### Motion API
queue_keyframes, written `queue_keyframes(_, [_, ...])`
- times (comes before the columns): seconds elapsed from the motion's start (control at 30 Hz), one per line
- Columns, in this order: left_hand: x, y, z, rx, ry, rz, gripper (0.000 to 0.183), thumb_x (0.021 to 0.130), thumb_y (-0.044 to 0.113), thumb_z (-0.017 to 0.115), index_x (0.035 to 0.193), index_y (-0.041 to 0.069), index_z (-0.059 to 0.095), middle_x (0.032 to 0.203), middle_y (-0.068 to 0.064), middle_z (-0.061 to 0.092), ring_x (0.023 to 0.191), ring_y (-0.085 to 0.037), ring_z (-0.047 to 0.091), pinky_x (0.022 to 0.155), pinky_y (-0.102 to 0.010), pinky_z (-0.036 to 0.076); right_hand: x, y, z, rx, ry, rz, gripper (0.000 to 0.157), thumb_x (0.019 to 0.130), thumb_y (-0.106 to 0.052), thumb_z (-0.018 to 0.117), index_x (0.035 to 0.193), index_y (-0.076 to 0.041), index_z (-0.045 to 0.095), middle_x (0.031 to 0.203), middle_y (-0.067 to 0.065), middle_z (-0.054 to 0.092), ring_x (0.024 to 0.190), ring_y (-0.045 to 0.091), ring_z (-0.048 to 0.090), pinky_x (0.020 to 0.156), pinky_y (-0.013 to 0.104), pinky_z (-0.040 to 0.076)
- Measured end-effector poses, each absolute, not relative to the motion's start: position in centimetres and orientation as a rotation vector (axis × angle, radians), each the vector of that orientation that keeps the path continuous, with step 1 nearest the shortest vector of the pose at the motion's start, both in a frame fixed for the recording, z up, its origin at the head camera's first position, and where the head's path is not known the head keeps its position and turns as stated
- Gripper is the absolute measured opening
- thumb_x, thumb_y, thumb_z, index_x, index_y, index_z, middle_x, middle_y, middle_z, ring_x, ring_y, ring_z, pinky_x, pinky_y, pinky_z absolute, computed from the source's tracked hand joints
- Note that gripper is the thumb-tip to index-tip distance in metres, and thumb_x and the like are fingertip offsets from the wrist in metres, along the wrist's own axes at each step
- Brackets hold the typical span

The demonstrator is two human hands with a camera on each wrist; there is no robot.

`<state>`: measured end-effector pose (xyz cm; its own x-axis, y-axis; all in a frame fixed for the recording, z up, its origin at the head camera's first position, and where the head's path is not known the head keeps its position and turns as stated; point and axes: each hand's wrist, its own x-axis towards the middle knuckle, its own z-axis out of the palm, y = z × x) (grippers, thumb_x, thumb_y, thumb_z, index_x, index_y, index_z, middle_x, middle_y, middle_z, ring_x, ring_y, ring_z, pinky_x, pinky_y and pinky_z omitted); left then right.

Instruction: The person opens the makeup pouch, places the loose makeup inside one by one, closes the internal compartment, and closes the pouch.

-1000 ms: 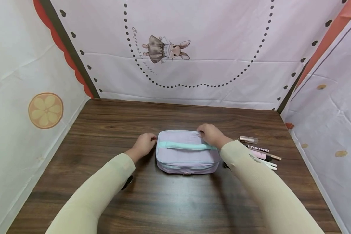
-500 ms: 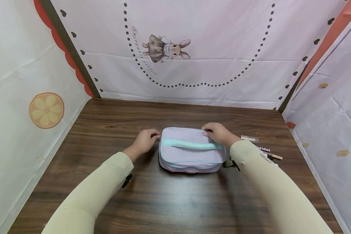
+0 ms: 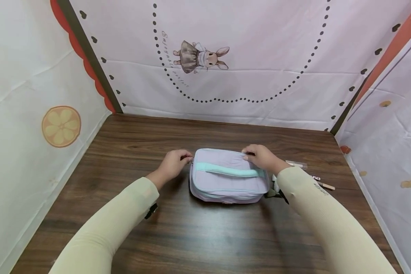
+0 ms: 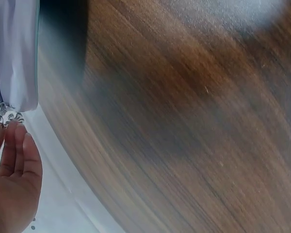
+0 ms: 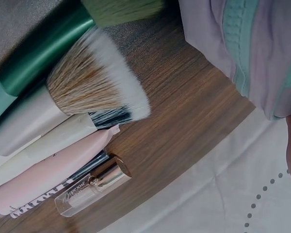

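A lilac zippered cosmetic bag (image 3: 209, 184) with a mint carry handle (image 3: 230, 170) lies on the table, its lid down. My left hand (image 3: 172, 164) is at the bag's far left corner. In the left wrist view its thumb and fingertips pinch a silvery metal charm (image 4: 14, 116) that hangs from the zipper there. My right hand (image 3: 263, 158) grips the far right edge of the lid, thumb on top and fingers over the back. In the right wrist view that hand is mostly cut off, beside the bag's end (image 5: 266, 58).
Right of the bag, partly under my right sleeve, lie makeup brushes (image 5: 97, 77), a pink tube (image 5: 53, 165), a lip gloss (image 5: 94, 187) and slim pencils. Printed cloth walls (image 3: 246, 95) close off the wooden table (image 3: 198, 236) at the back and sides.
The bag has slid slightly to the right with both hands on it. My right forearm now covers more of the makeup items. The head view has shifted a little.
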<state>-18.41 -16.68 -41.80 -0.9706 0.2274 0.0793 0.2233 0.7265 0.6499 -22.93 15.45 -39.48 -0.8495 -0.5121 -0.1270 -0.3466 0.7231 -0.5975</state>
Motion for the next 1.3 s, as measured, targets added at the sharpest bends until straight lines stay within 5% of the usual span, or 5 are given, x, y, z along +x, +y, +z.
queue_keyframes(0.37, [-17.9,-16.1,-41.7,0.216,2.791,1.278,0.017,0.095,0.008,0.060,0.109,0.000,0.066,0.098,-0.011,0.069,0.093,-0.023,0.063,0.082,-0.036,0.052,-22.6,15.6,-39.4,-0.646,2.654,-0.858,0.027,0.097,-0.008,0.056,0.120,0.004,0.061,0.115,0.021,0.062,0.105,0.032,0.058,0.087,0.046,0.048])
queue_keyframes(1.3, [-17.4,-15.8,-42.1,0.359,2.870,1.043,0.010,0.091,0.005,0.062,0.095,-0.001,0.068,0.092,-0.011,0.063,0.085,-0.023,0.057,0.078,-0.036,0.050,-22.5,15.4,-39.4,-0.612,2.670,-0.872,0.029,0.097,-0.009,0.056,0.122,0.004,0.061,0.115,0.020,0.061,0.104,0.031,0.058,0.087,0.045,0.048])
